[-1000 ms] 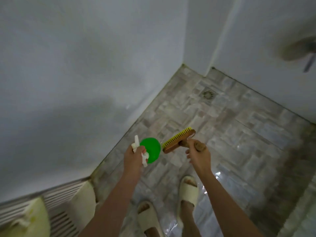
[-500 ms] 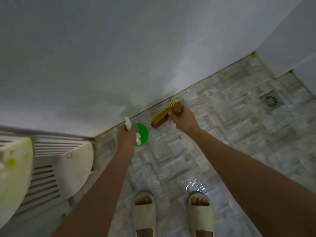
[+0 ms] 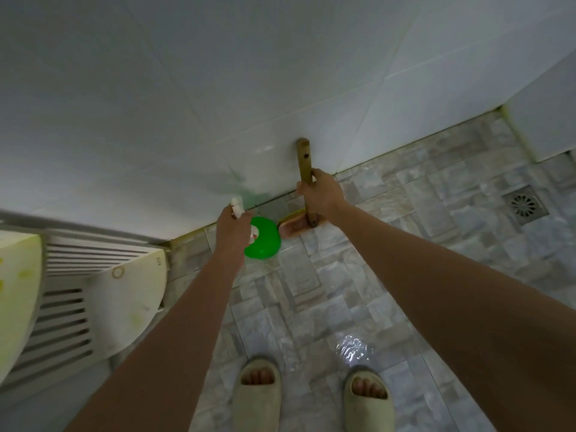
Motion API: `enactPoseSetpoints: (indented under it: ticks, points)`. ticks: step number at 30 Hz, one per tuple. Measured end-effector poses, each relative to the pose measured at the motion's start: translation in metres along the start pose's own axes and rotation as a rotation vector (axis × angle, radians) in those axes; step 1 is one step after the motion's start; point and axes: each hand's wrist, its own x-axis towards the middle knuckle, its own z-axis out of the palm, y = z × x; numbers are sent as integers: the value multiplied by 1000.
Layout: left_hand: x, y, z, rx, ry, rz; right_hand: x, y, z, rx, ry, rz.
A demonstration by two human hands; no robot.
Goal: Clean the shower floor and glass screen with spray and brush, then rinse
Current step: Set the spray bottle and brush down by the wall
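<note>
My left hand [image 3: 233, 229] grips a green spray bottle [image 3: 263, 241] by its white trigger head, held low over the floor near the wall's base. My right hand [image 3: 321, 194] is wrapped around the wooden handle of a scrub brush [image 3: 304, 160]. The brush stands nearly upright, its yellow-bristled head [image 3: 294, 225] down on the wet stone-pattern tile floor [image 3: 405, 244] right beside the bottle, at the seam with the white tiled wall [image 3: 249, 104]. No glass screen shows in this view.
A round floor drain [image 3: 525, 207] lies at the right. A white slatted fixture [image 3: 93, 288] stands at the left against the wall. My two feet in beige slides [image 3: 258, 397] stand at the bottom, with a wet glare patch [image 3: 353, 350] between them.
My view swung left toward the wall. The right hand turned the brush from lying sideways to upright, its head now down at the wall's base. The bottle stayed in my left hand.
</note>
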Motion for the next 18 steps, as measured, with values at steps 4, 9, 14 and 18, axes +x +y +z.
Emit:
enactPoseSetpoints:
  ticks: [4,9,14,18]
  points:
    - [-1,9,-2,79,0,-20,-5,-1,-3,-8,-100,29]
    - [-49,26,-3,263,53,53,-46,10,-28,62,-84,88]
    - [-136,52,-10,289,1,202,-131,13,-66,122,-13,133]
    - [-206,101,-20,357,-185,286,-204,-10,-125,156,126,181]
